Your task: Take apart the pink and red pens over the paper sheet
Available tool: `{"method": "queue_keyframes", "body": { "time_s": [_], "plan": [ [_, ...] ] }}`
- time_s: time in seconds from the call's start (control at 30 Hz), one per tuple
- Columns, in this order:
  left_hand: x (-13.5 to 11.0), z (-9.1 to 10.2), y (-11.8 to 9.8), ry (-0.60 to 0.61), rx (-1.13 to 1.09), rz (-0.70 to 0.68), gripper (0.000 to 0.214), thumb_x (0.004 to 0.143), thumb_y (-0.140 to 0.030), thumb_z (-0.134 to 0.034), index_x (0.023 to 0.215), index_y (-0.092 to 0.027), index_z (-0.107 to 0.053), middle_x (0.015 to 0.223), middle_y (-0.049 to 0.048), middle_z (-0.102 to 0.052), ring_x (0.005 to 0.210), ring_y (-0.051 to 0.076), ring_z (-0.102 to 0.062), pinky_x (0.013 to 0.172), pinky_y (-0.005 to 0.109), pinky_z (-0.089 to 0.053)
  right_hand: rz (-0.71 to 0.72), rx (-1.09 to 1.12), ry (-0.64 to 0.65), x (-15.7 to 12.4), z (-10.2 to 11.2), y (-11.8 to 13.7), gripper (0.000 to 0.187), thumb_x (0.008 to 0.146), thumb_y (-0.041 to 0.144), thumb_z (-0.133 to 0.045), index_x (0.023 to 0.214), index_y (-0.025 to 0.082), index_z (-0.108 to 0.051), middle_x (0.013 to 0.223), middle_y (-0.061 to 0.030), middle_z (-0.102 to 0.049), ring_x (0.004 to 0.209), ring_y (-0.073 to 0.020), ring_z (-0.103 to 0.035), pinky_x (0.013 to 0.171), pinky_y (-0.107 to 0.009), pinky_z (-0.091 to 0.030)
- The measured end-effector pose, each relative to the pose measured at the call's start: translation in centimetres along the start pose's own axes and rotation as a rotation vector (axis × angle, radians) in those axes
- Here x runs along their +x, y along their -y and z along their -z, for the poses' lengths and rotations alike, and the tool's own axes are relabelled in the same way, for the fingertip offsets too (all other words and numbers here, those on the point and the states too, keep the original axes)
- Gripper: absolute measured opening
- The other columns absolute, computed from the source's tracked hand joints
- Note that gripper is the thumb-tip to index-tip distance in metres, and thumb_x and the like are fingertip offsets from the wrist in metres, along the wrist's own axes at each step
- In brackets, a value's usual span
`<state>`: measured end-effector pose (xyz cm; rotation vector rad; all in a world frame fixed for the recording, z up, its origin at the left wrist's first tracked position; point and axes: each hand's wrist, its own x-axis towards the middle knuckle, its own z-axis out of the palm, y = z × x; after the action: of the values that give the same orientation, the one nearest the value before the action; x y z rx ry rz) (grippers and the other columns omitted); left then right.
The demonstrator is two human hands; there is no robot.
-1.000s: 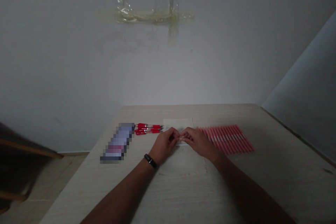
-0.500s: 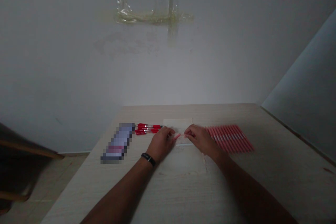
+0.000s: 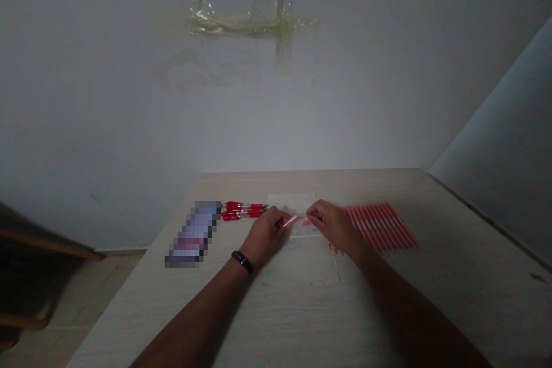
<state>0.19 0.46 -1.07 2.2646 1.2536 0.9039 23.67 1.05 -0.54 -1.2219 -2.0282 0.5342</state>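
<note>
My left hand (image 3: 271, 227), with a black wristband, is closed on a short red, partly clear tube (image 3: 291, 221) that looks like a pen part. It slants up toward my right hand (image 3: 325, 221), whose thumb and fingers are pinched around a small reddish piece (image 3: 306, 222). A narrow gap separates the two pieces. Beneath both hands lies a pale sheet (image 3: 297, 267), and a thin white stick (image 3: 305, 236) rests on it. Small red bits (image 3: 336, 250) show below my right hand, too blurred to name.
Left of my hands lie several red pens (image 3: 244, 211), beside a pixelated phone-like object (image 3: 194, 236). A row of slim red sticks with pale bands (image 3: 379, 227) lies to the right. The table (image 3: 233, 322) meets a wall (image 3: 302, 126) with tape on it.
The ends of the pieces between my hands have come apart. More of the tube shows in my left hand, tilted upward, and my right hand has shifted slightly right.
</note>
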Motion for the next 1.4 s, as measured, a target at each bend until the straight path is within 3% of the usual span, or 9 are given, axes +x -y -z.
{"method": "queue_keyframes", "body": {
  "time_s": [0.37,0.53,0.77,1.1,1.4],
  "plan": [
    [-0.1,0.1,-0.8,0.042,-0.07,-0.074,0.02,0.092,-0.022,-0.057,0.105,-0.021,-0.072,0.091,0.0062,-0.063,0.082,0.018,-0.057,0.073,0.028,-0.043,0.118,0.004,0.041,0.2,-0.2,0.7,0.006,0.094,0.021,-0.063,0.093,0.02,-0.069,0.089,-0.0016,-0.067,0.08,-0.0146,-0.063,0.072,-0.026,-0.045],
    [-0.1,0.1,-0.6,0.041,-0.066,-0.061,0.018,0.09,-0.022,-0.058,0.104,-0.02,-0.069,0.091,0.0051,-0.063,0.081,0.017,-0.056,0.072,0.028,-0.043,0.106,0.077,0.034,0.0,-0.5,0.9,0.016,0.093,0.018,-0.061,0.107,0.021,-0.067,0.096,-0.0026,-0.069,0.079,-0.0138,-0.063,0.071,-0.025,-0.047],
    [-0.2,0.2,-0.8,-0.015,-0.131,-0.007,0.019,0.09,-0.024,-0.058,0.107,-0.019,-0.064,0.092,0.0047,-0.066,0.082,0.018,-0.058,0.072,0.029,-0.044,0.075,0.072,0.016,0.0,-0.4,0.6,0.021,0.092,0.018,-0.06,0.111,0.023,-0.066,0.096,-0.0022,-0.068,0.081,-0.0146,-0.064,0.073,-0.026,-0.049],
    [0.2,0.4,-0.9,-0.08,-0.336,0.072,0.011,0.088,-0.026,-0.063,0.091,-0.018,-0.058,0.082,0.0013,-0.063,0.073,0.014,-0.057,0.065,0.024,-0.043,0.092,-0.013,0.052,0.0,0.3,0.8,0.012,0.092,0.018,-0.06,0.1,0.021,-0.068,0.094,-0.0019,-0.068,0.076,-0.0131,-0.064,0.073,-0.026,-0.048],
    [0.1,0.1,-0.4,-0.083,-0.241,0.076,0.007,0.084,-0.022,-0.063,0.09,-0.018,-0.059,0.082,0.0014,-0.065,0.073,0.014,-0.058,0.067,0.025,-0.044,0.089,-0.048,0.054,0.0,0.8,0.5,0.01,0.093,0.018,-0.058,0.093,0.021,-0.068,0.09,-0.0011,-0.066,0.074,-0.0124,-0.063,0.07,-0.025,-0.046]
  ]
}}
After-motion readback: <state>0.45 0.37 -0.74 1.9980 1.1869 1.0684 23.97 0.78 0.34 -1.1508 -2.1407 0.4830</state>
